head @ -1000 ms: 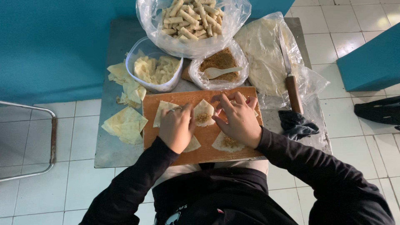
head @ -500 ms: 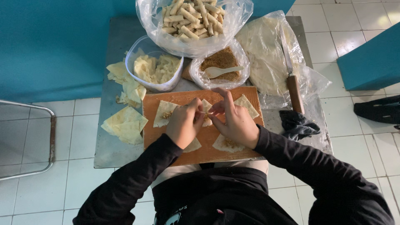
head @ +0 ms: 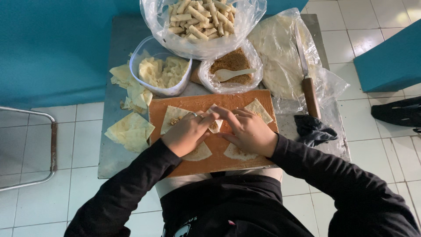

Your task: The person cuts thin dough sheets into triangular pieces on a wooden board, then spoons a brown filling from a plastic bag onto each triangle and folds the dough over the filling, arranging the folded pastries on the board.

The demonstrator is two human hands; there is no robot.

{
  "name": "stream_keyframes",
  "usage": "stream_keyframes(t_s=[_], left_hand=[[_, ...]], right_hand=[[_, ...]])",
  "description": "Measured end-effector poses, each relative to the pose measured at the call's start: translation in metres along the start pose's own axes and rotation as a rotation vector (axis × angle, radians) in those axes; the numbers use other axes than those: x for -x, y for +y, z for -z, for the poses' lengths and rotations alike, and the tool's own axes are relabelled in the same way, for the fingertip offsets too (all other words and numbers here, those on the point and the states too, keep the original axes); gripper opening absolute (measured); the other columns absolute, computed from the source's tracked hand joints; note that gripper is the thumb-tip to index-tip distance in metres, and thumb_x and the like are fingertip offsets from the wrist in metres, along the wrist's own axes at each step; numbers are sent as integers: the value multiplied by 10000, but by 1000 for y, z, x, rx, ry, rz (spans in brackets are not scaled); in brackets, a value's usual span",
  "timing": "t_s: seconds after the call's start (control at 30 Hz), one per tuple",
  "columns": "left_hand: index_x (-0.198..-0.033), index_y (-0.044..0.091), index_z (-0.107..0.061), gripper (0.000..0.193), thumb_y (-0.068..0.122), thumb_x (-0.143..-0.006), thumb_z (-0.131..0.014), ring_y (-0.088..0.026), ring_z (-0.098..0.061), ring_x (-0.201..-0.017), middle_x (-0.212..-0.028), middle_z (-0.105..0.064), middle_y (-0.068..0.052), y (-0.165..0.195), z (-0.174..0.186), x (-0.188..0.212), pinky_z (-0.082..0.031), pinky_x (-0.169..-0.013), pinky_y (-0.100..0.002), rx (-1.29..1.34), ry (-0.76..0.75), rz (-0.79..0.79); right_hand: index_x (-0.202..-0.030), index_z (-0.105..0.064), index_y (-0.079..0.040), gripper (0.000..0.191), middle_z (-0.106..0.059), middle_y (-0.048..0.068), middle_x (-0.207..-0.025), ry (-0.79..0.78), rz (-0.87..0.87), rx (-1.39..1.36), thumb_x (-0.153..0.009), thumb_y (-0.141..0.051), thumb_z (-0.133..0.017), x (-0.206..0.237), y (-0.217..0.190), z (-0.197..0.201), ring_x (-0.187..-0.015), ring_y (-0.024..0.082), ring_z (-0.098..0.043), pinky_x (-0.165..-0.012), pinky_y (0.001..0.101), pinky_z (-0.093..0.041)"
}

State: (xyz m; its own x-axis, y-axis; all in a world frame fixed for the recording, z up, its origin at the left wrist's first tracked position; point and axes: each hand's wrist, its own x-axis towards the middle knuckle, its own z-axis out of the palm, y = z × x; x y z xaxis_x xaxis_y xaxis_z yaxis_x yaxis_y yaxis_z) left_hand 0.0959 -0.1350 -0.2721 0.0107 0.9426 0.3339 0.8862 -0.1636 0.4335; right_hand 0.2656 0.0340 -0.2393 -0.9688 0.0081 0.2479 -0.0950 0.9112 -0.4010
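Both hands meet at the middle of a wooden cutting board (head: 210,131). The left hand (head: 186,134) and the right hand (head: 247,131) have their fingers curled and pinched onto one small pastry wrapper (head: 215,120), which lies between the fingertips, folded up at its top edge. Neither hand is spread flat; both close on that wrapper. A ring shows on a left finger.

Other wrappers lie flat on the board: one with brown filling at the left (head: 173,118), one at the upper right (head: 258,109), and two partly under the hands near the board's front edge.

Behind the board stands a clear plastic bag of rolled pastry sticks (head: 201,19), a clear tub of pale pastry scraps (head: 162,72), and a small bag of brown filling (head: 232,63) with a white spoon (head: 232,73) in it. To the right, a bag of round pastry sheets (head: 280,61) has a knife (head: 307,79) with a wooden handle lying on it, and a dark cloth (head: 313,129) sits by it. Loose cut wrappers (head: 129,129) lie on the left of the grey metal table (head: 114,158).

The floor is white tile; the wall is blue.
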Motion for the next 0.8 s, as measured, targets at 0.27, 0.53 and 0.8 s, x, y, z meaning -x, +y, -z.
stream_keyframes(t_s=[0.27,0.53,0.8], left_hand=[[-1268,64,-598,425,108,-861,-715,-291,-680,-931,-1009,-721,-90,3,-1,-13,-523,-883,-404,-233,83,-107],[-1098,53,-517,253,87,-919,-693,-388,-688,-739,-770,-683,-148,0,3,-22,-522,-624,-494,121,104,207],[-1093,90,-534,245,113,-919,-705,-373,-717,-796,-864,-718,-144,0,6,-22,-535,-640,-466,236,103,253]], right_hand=[[-1505,-371,-68,753,-727,83,-1029,110,230,113,-921,-332,-767,-1,19,-11,-966,266,-694,-952,425,-508],[-1601,-344,-82,742,-717,21,-981,78,289,316,-979,-248,-714,2,25,-14,-999,178,-704,-980,432,-444],[-1587,-405,-215,656,-691,-72,-827,84,238,334,-994,-128,-671,-5,17,-10,-824,108,-665,-861,430,-356]])
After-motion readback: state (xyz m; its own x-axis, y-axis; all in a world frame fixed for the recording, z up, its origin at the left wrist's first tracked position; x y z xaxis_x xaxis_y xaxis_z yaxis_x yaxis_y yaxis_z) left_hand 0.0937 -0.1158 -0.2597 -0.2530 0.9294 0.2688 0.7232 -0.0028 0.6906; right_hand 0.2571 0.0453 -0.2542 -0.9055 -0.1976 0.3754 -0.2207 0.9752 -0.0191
